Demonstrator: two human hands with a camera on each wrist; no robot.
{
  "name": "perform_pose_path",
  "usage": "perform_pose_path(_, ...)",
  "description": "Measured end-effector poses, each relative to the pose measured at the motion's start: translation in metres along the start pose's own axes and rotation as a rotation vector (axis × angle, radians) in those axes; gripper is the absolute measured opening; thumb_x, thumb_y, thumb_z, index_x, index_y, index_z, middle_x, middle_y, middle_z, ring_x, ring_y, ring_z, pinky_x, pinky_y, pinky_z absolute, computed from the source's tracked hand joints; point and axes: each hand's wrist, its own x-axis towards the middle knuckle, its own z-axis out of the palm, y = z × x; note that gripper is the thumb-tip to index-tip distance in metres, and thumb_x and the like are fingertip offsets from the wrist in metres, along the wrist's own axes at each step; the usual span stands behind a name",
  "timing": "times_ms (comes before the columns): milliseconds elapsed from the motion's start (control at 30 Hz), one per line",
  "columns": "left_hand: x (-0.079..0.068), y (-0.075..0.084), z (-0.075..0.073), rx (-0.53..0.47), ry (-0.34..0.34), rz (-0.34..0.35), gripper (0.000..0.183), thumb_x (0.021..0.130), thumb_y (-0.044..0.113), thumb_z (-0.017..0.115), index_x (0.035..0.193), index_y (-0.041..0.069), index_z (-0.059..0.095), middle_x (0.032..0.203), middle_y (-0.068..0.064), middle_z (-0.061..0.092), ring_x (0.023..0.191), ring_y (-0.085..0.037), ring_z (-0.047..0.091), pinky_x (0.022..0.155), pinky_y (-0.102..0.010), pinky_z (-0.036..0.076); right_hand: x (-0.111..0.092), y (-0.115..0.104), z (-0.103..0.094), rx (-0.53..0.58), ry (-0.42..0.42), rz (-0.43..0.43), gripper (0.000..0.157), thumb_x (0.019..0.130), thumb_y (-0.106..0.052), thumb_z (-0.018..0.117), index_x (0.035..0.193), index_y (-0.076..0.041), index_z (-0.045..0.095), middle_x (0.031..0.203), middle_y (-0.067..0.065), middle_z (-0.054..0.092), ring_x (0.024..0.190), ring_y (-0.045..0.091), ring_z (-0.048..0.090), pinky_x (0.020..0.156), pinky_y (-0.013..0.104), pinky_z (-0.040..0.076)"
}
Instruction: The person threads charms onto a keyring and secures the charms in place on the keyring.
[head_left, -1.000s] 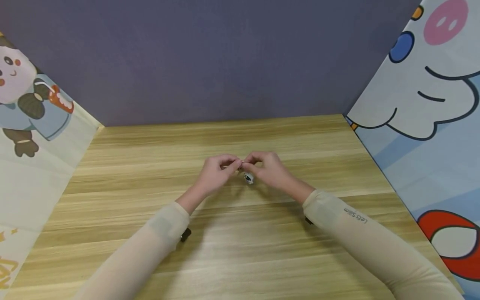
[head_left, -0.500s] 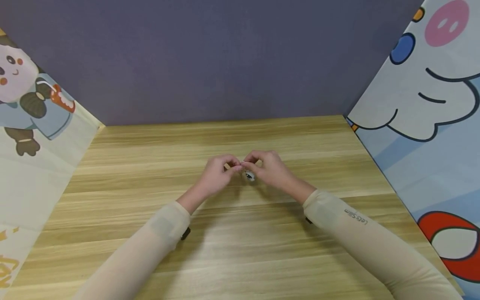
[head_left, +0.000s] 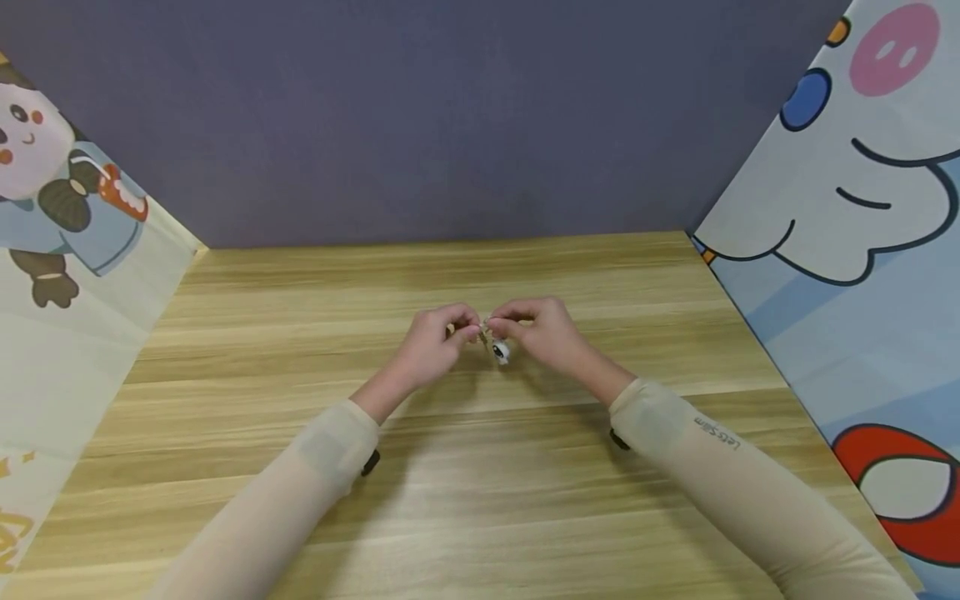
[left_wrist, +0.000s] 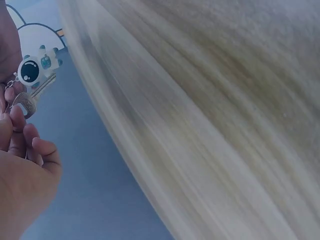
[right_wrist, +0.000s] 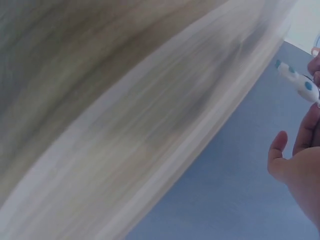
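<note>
Over the middle of the table, both hands meet at a small keychain. My left hand [head_left: 437, 340] pinches a metal key [left_wrist: 27, 104] near its bow, and the blade points up and right in the left wrist view. Fingertips of my right hand [head_left: 546, 332] pinch the keychain's ring end, largely hidden between the fingers. From a short chain [left_wrist: 9, 85] hangs a white astronaut charm [left_wrist: 29, 71] with a dark visor and teal patches. In the head view the charm [head_left: 500, 352] dangles just below the right fingertips, the key beside it.
A wood-grain table [head_left: 480, 492] lies beneath both hands. Behind it rises a dark grey-purple panel [head_left: 450, 125]. Cartoon-printed panels flank it, one at the left [head_left: 97, 333] and one at the right [head_left: 885, 350]. Light sleeves cover both forearms.
The fingertips have drawn slightly apart, and the key now shows between them. The charm has swung a little. Both arms stay nearly in place.
</note>
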Motion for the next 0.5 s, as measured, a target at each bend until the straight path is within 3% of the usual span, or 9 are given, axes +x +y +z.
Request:
perform_pose_path(200, -0.0001, -0.0005, 0.0014, -0.029, 0.046, 0.015, 0.010, 0.107, 0.010, 0.063, 0.101, 0.007, 0.071, 0.095, -0.009, 0.073, 0.080, -0.020, 0.062, 0.067, -0.025, 0.050, 0.0006, 0.0021, 0.0013, 0.094, 0.013, 0.062, 0.017, 0.100, -0.023, 0.077, 0.103, -0.008, 0.083, 0.095, 0.009, 0.082, 0.091, 0.019, 0.077, 0.094, 0.047, 0.063)
perform_pose_path(500, 0.0007, -0.0011, 0.0021, -0.105, 0.113, -0.004, 0.010, 0.105, 0.006, 0.064, 0.099, 0.006, 0.072, 0.096, -0.010, 0.071, 0.090, -0.028, 0.066, 0.077, -0.029, 0.054, 0.0029, 0.0038, 0.0046, 0.200, 0.051, 0.097, 0.018, 0.099, -0.019, 0.078, 0.105, -0.004, 0.082, 0.093, 0.011, 0.082, 0.089, 0.018, 0.076, 0.100, 0.054, 0.060)
